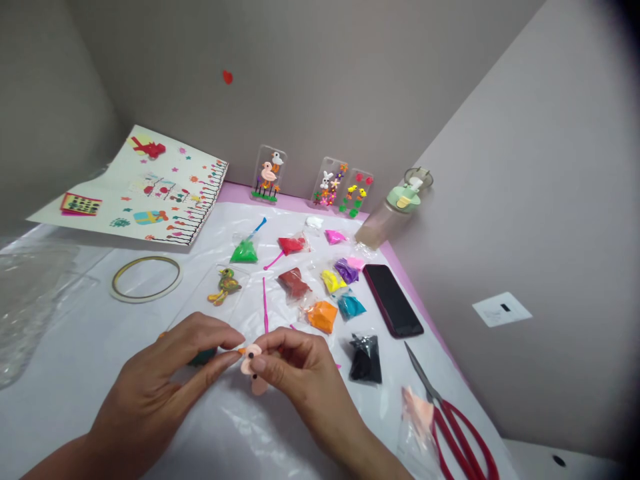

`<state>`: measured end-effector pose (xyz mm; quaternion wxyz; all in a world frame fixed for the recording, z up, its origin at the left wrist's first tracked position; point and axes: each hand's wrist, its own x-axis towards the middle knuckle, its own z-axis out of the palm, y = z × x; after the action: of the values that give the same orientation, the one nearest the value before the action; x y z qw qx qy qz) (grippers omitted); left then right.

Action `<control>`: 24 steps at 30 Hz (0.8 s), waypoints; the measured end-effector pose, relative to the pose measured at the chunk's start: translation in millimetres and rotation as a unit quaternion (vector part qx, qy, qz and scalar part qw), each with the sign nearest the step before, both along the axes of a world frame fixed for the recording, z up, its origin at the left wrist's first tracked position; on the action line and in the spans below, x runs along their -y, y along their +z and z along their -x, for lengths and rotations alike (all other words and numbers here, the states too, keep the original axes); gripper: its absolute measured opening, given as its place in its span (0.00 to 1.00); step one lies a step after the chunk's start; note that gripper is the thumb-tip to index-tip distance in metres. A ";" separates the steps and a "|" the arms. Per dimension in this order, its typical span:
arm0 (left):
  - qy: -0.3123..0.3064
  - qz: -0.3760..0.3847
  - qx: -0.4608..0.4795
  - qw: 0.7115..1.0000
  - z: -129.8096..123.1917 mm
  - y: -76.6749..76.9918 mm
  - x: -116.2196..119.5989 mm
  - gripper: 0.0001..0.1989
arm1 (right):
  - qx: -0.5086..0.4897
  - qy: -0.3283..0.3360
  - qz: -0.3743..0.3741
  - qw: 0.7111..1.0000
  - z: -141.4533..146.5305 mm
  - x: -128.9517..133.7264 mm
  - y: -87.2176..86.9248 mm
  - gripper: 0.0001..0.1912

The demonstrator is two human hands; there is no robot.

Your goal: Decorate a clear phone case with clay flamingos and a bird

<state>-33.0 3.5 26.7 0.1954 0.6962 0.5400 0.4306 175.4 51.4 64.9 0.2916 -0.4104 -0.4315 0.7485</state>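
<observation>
Between thumb and fingers my right hand (305, 373) holds a small peach clay duck figure (259, 387) with black dot eyes. My left hand (170, 373) is closed in a pinch at the small orange clay beak (242, 351) on the figure's left side. Part of the figure lies hidden behind my right fingers. Under my left hand a dark green thing (203, 358) is mostly covered. Just beyond the hands, a clear phone case carries a green and yellow clay bird (227, 285). A pink modelling tool (265, 303) lies beside that case.
Several bags of coloured clay, including orange (321, 316) and black (365, 360), lie ahead. Red-handled scissors (457, 427), a phone (393, 300) and a bottle (387, 213) stand or lie right. A tape roll (114, 283) lies left. Decorated cases (270, 175) lean on the wall.
</observation>
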 end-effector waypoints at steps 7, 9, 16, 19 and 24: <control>0.002 0.007 0.018 1.000 -6.0 0.6 2.2 0.09 | -0.008 0.003 0.012 1.000 -0.6 -0.4 1.4 0.21; 0.010 -0.003 0.030 0.999 -8.5 1.4 2.4 0.10 | -0.012 0.005 0.013 1.000 -0.7 -0.5 1.2 0.22; 0.013 -0.017 0.009 1.000 -1.3 2.3 -3.6 0.13 | 0.010 0.000 -0.002 1.000 -0.9 -0.2 -1.8 0.22; 0.010 -0.009 0.028 1.000 -5.0 4.2 -2.8 0.11 | 0.008 -0.003 -0.004 1.000 -0.7 -0.2 -1.6 0.22; 0.032 0.007 0.077 0.996 -15.8 7.4 2.1 0.06 | -0.011 -0.003 0.008 1.000 0.9 0.1 0.3 0.21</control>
<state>-17.2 1.4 34.1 0.2271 0.6418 0.5483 0.4857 174.5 51.3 65.2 0.2955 -0.4056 -0.4207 0.7558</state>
